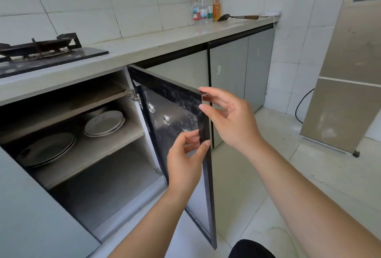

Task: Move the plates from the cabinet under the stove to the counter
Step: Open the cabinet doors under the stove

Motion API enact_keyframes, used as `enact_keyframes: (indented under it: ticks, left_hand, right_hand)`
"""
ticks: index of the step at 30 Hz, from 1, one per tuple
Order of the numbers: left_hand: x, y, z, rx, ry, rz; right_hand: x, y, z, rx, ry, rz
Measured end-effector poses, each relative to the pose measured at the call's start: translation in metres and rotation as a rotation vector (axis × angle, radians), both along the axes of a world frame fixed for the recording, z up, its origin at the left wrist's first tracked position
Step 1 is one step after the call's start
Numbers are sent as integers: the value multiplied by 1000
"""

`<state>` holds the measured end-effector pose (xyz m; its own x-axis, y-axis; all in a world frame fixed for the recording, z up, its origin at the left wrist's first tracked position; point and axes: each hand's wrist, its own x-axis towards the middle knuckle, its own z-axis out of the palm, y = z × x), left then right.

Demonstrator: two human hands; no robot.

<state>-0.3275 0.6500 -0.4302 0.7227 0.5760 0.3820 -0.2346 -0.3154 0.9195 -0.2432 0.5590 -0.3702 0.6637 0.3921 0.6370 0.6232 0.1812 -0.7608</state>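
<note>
Two stacks of plates sit on the middle shelf of the cabinet [132, 134] under the stove [41, 51]: a stack of white plates [104, 122] toward the back right and a wider, darker-looking stack [46, 149] at the front left. They look like glazed ceramic, so I would expect them to be stiff, smooth, fairly heavy as a stack and quick to chip if knocked against the shelf edge. The safest hold is probably under the lowest plate with fingers spread and a thumb on the top rim, one stack at a time.

Neither hand is on the plates yet. Both are on the free edge of the open cabinet door [177, 117]: the right hand [228, 117] pinches the top corner between thumb and fingers, arm stretched forward, while the left hand [185, 161] pinches the same edge lower down, wrist bent upward. The counter [165, 37] beside the stove lies bare, with bottles [204, 6] and a spatula [237, 17] at its far end
</note>
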Motion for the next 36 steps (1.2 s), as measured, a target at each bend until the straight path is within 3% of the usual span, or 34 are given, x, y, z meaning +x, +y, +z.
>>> enact_keyframes:
  ticks: [20, 27, 36]
  left_hand:
    - [11, 12, 11, 180, 163, -281]
    - [-8, 48, 18, 178, 152, -264]
    - [-64, 139, 19, 238, 210, -104]
  right_hand:
    - [10, -15, 13, -63, -36, -348]
    - [-13, -6, 18, -183, -348, -567]
    - [-49, 58, -3, -240, -247, -364]
